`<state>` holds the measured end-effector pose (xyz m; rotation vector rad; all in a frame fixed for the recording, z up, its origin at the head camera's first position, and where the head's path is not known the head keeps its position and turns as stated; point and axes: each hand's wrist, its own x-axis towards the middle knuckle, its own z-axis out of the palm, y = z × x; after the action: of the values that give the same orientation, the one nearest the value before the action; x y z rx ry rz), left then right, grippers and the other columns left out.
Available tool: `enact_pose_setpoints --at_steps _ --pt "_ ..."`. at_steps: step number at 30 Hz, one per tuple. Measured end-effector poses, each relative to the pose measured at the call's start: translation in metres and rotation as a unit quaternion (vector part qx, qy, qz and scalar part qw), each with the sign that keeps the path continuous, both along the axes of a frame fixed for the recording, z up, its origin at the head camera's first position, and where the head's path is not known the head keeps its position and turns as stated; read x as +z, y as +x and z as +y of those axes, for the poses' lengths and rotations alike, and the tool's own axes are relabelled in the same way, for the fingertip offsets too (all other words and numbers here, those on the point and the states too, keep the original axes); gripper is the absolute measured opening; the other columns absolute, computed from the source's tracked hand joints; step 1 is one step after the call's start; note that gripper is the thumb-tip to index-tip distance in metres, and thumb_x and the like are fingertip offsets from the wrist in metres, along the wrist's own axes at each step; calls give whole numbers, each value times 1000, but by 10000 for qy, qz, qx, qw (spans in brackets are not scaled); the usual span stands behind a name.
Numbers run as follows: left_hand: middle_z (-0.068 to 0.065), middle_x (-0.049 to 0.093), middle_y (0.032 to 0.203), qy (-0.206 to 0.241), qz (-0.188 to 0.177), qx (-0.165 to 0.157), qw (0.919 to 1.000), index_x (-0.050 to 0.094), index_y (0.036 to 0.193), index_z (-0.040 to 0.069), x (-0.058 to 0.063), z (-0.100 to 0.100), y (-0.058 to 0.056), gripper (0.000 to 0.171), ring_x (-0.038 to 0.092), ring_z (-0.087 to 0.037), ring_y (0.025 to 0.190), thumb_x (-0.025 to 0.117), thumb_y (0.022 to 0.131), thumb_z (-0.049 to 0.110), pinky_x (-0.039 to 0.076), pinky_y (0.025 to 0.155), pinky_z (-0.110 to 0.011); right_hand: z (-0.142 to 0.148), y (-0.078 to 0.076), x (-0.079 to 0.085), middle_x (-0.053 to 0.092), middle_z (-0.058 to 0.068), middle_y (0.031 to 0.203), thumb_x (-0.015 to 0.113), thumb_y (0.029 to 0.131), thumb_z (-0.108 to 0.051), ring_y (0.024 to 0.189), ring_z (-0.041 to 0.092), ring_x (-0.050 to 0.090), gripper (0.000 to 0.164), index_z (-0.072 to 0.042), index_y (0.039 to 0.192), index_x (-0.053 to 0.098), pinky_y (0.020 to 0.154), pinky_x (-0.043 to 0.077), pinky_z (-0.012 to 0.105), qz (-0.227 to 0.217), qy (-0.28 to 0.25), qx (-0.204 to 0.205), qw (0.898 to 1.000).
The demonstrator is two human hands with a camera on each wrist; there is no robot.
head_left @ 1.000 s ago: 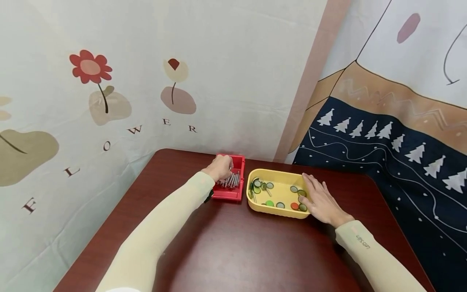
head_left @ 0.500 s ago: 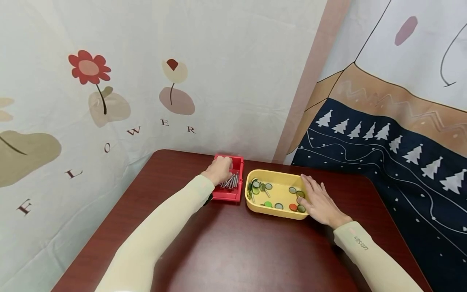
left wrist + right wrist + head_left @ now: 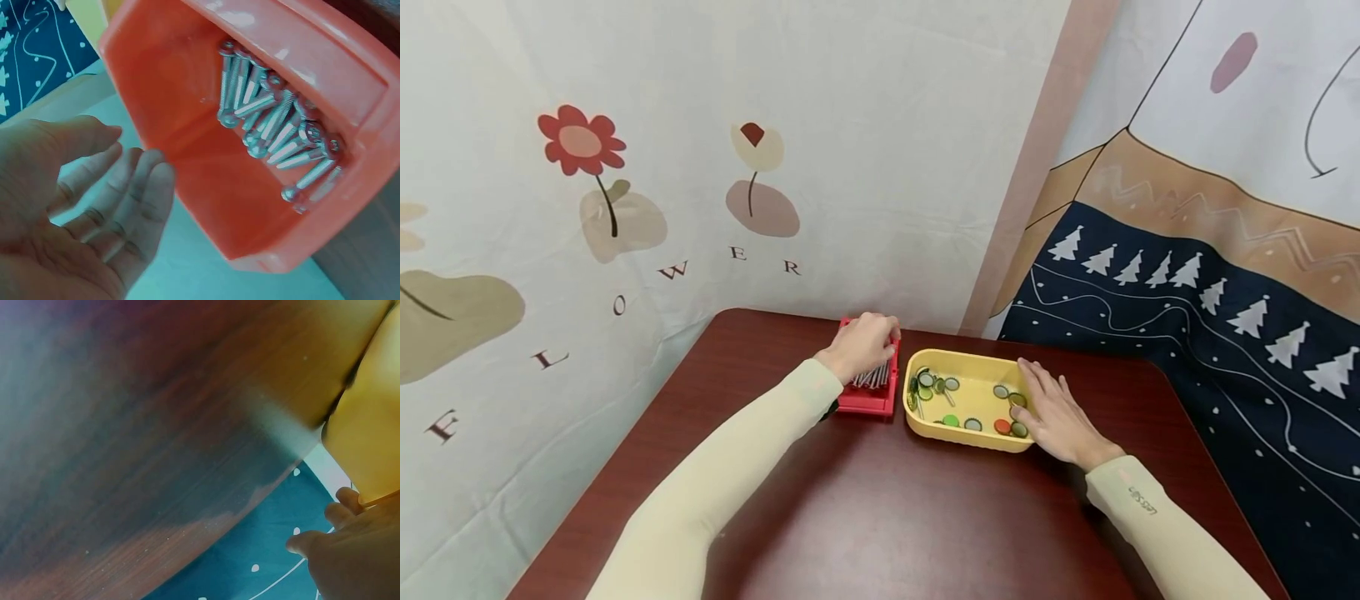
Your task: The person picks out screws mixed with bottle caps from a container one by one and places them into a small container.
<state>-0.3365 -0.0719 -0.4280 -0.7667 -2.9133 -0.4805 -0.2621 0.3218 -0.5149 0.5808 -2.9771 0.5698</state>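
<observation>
My left hand (image 3: 867, 342) is above the red plastic bin (image 3: 868, 405), its wrist bent. In the left wrist view the fingers of that hand (image 3: 94, 206) are loosely bent, thumb apart, with nothing seen between them. Below lie several silver screws (image 3: 275, 119), heaped along one wall of the bin. My right hand (image 3: 1063, 419) rests on the right rim of a yellow tub (image 3: 973, 435), fingers straight, thumb over the edge. Inside the tub are several bottle caps, including a green cap (image 3: 951, 420) and an orange cap (image 3: 1002, 427), plus a screw (image 3: 947, 397).
Both containers stand side by side near the back of a dark reddish-brown table (image 3: 865, 500). A printed cloth (image 3: 887, 167) hangs just behind the table, and a navy cloth with trees (image 3: 1150, 333) hangs at the right.
My left hand has risen out of the red bin and shifted right and away from me, toward its far right edge. The right hand has stayed on the tub.
</observation>
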Motion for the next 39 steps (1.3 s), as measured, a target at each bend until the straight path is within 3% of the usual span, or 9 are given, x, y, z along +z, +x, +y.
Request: enact_pose_setpoints --at_steps 4,8,14,18,26,30,34,39 --pt "-7 80 118 -69 195 -384 9990 82 125 11 3 11 3 15 78 -22 105 80 110 14 69 91 -41 0 0 0 26 29 190 63 116 -33 177 54 24 85 -1 184 22 137 17 87 33 -10 4 10000" --pt "-5 78 121 -407 330 -727 9960 82 127 14 6 26 6 17 78 -22 108 81 111 19 69 94 -41 -1 -1 0 27 29 190 63 116 -32 177 54 24 85 -2 184 22 137 17 88 54 -21 15 10000" --pt "-5 77 129 -1187 333 -1340 9833 83 136 18 11 52 11 28 78 -21 113 84 109 25 70 98 -41 -1 -1 -1 27 27 190 63 116 -32 177 54 23 86 -3 185 21 137 16 87 3 -9 25 10000" --pt "-3 77 131 -1728 309 -1813 9676 83 138 21 10 67 10 31 76 -20 117 85 109 29 70 99 -38 -3 -1 -2 27 27 190 64 115 -32 177 54 23 86 -2 184 22 138 15 87 -42 -38 35 10000" --pt "-1 79 129 -2646 384 -2640 9267 84 132 20 9 94 7 22 78 -17 116 83 110 26 67 94 -34 0 -1 -1 26 27 190 64 116 -33 177 54 23 86 -3 185 21 137 16 87 -80 1 -25 10000" --pt "1 80 133 -2945 191 -2823 9128 83 135 20 6 109 3 27 77 -15 118 86 109 28 67 96 -32 2 0 0 26 28 190 64 116 -33 177 52 24 86 -3 185 22 138 16 87 -81 34 -64 9999" --pt "3 81 137 -3351 204 -2784 8999 83 135 24 0 123 3 29 75 -13 120 88 107 29 67 100 -32 3 -1 1 26 29 190 64 116 -32 178 52 23 86 -2 184 22 138 16 87 -56 6 -59 10000" --pt "4 83 129 -3759 160 -2570 8902 86 120 24 -10 135 4 11 71 -11 108 84 109 22 67 95 -31 1 -2 -1 25 27 191 64 116 -33 178 53 22 88 -5 186 19 138 14 87 -104 -60 -32 9999"
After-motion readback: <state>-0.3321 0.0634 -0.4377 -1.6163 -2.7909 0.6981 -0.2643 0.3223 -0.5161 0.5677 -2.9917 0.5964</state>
